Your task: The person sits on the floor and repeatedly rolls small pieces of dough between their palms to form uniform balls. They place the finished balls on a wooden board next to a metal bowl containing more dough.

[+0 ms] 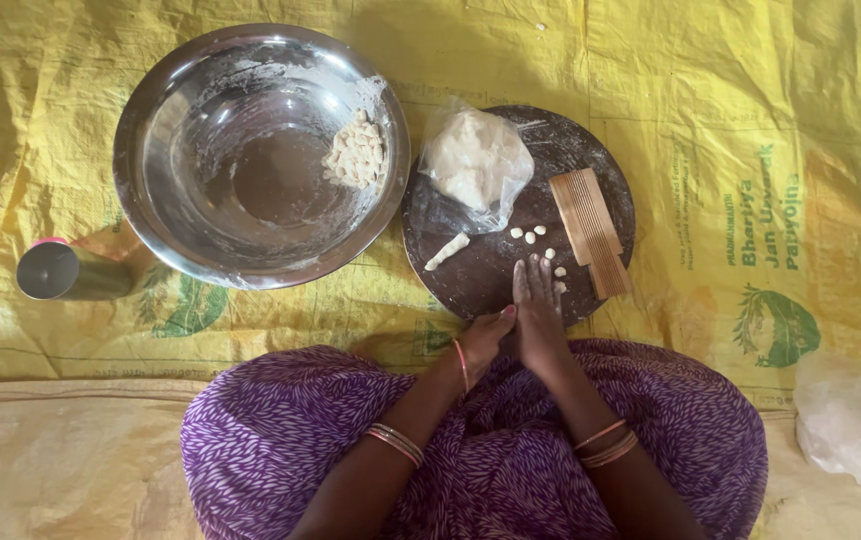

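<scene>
At nine o'clock on the yellow sheet [650, 60] lies a steel tumbler [65, 270]; beside it a steel bowl [200, 100] holds shaped dough bits [355, 153]. Left hand [485, 335] curls loosely at the round board's [490, 270] six o'clock edge. Right hand [537, 310] lies flat, fingers pressed together, on the board near small dough pieces [530, 234], bagged dough [475, 160] and ridged wooden comb [590, 230].

Both hands together, low and centre, arms angled in from the lap

The right hand [537, 310] lies flat, palm down, fingers [533, 280] straight and pressed side by side, pointing away from the body; the left hand [485, 335] tucks in against its thumb side, fingers curled, one painted nail showing. Both forearms rise from the knees and converge, wrists nearly touching, thin bangles ringing each wrist and the left forearm
</scene>
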